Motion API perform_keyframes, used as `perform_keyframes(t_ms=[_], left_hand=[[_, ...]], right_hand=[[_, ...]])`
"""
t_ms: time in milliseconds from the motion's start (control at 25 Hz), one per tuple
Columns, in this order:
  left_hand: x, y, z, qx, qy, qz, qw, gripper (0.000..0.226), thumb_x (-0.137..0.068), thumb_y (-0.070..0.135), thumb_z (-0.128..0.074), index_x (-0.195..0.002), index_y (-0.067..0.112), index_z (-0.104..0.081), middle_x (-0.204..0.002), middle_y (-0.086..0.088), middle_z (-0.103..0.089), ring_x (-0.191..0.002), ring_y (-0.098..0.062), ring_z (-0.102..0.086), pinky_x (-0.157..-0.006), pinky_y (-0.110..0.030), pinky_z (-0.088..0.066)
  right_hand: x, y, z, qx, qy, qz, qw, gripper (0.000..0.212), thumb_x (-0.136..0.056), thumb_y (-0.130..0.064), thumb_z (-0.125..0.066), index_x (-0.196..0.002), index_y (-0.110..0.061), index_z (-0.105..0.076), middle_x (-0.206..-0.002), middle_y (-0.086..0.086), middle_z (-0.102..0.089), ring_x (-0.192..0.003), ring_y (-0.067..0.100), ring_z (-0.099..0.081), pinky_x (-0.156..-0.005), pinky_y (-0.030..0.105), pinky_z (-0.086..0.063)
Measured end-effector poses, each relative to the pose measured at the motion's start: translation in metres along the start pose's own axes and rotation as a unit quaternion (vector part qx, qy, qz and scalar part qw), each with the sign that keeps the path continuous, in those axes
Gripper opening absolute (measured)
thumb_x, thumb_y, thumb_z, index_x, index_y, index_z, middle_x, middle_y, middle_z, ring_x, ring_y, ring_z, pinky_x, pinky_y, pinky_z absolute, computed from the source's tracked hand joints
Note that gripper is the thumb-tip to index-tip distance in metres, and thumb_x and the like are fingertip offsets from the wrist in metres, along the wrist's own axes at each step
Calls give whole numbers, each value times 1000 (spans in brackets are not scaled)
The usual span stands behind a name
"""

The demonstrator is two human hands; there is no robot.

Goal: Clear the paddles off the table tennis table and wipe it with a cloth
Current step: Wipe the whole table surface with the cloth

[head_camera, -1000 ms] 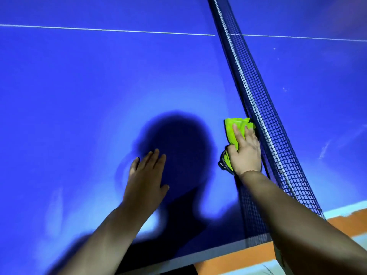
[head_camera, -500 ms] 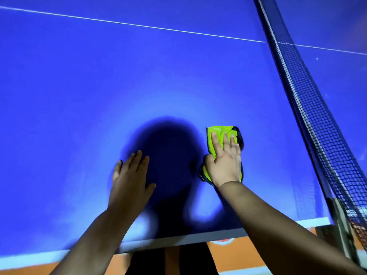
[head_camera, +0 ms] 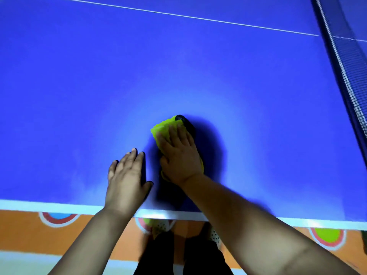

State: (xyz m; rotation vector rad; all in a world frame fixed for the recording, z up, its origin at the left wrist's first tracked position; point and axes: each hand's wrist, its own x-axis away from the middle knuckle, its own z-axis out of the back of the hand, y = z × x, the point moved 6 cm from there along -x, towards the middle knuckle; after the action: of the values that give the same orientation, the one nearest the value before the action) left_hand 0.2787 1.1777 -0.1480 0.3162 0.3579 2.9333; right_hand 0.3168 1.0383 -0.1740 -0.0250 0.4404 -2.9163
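1. Beyond the table (head_camera: pixel 178 66) edge, orange floor (head_camera: pixel 29 235); at far right the net (head_camera: pixel 345 66), well apart from the cloth (head_camera: pixel 165 125).
2. Pressing the cloth near the front edge with flat right hand (head_camera: pixel 178 155), fingers straight.
3. Bracing just beside it with spread left hand (head_camera: pixel 127 179).
4. Since earlier: farther from net, nearer left hand.

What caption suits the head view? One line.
Right hand presses a green cloth on the blue table tennis table; left hand rests flat beside it.

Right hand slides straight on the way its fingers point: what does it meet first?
Way looks free: right hand, pressing the cloth, points across bare table toward the white line. Net lies well off to the right.
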Motion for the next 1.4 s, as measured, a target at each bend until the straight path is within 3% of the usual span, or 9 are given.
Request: perform_keyframes(t_ms=[200, 360, 560, 720, 800, 960, 1160, 1400], left_hand=[[24, 34, -9, 15, -13, 14, 1000, 90, -77, 34, -69, -148, 18, -17, -156, -1, -13, -143, -16, -13, -114, -36, -4], [34, 109, -27, 18, -38, -26, 999, 88, -78, 34, -66, -149, 20, -15, -157, 1, -10, -144, -15, -10, -115, -35, -2], [35, 223, -59, 24, -48, -104, 993, 91, -72, 31, -71, -148, 18, -22, -155, 0, -19, -142, -18, -18, -115, -37, -5], [39, 298, -91, -23, -69, -171, 983, 99, -45, 30, -87, -134, 9, -49, -138, -10, -49, -125, -27, -49, -104, -48, -32], [42, 324, -102, -26, -70, -191, 979, 100, -41, 31, -88, -131, 8, -52, -134, -11, -53, -120, -27, -53, -100, -49, -36], [53, 360, -117, -37, -69, -219, 973, 96, -49, 30, -84, -136, 11, -47, -140, -8, -47, -127, -26, -47, -105, -45, -29], [64, 354, -120, -59, -44, -232, 970, 98, -40, 33, -87, -130, 8, -54, -133, -10, -54, -119, -26, -55, -99, -46, -38], [71, 299, -100, -40, -10, -230, 972, 98, -34, 32, -89, -122, 2, -59, -125, -18, -58, -109, -33, -60, -88, -52, -48]], right_hand=[[51, 6, 5, -23, -2, 96, 995, 69, -72, -34, -39, -139, -22, -49, -149, 17, -38, -140, 41, -28, -113, 49, -23], [97, 83, 33, -16, 3, 74, 997, 72, -74, -33, -44, -146, -27, -36, -153, 12, -32, -144, 33, -21, -117, 41, -13], [154, 221, 78, 7, 16, -22, 1000, 71, -70, -31, -45, -140, -18, -48, -147, 16, -41, -140, 37, -30, -114, 47, -26], [205, 320, 110, 4, 37, -128, 991, 67, -70, -32, -41, -133, -14, -56, -140, 19, -49, -130, 43, -43, -105, 52, -37], [228, 359, 122, -7, 42, -187, 981, 69, -72, -33, -38, -137, -16, -52, -144, 16, -44, -136, 40, -37, -109, 51, -33], [273, 416, 141, -15, 62, -283, 957, 70, -75, -25, -44, -145, -25, -40, -153, 15, -31, -145, 30, -20, -118, 41, -16], [326, 422, 140, -38, 89, -408, 908, 72, -75, -33, -39, -147, -32, -33, -158, 7, -23, -147, 23, -13, -116, 36, -12], [330, 344, 119, -46, 79, -489, 867, 77, -73, -38, -35, -149, -32, -26, -160, 9, -12, -148, 25, -1, -118, 35, 5]])
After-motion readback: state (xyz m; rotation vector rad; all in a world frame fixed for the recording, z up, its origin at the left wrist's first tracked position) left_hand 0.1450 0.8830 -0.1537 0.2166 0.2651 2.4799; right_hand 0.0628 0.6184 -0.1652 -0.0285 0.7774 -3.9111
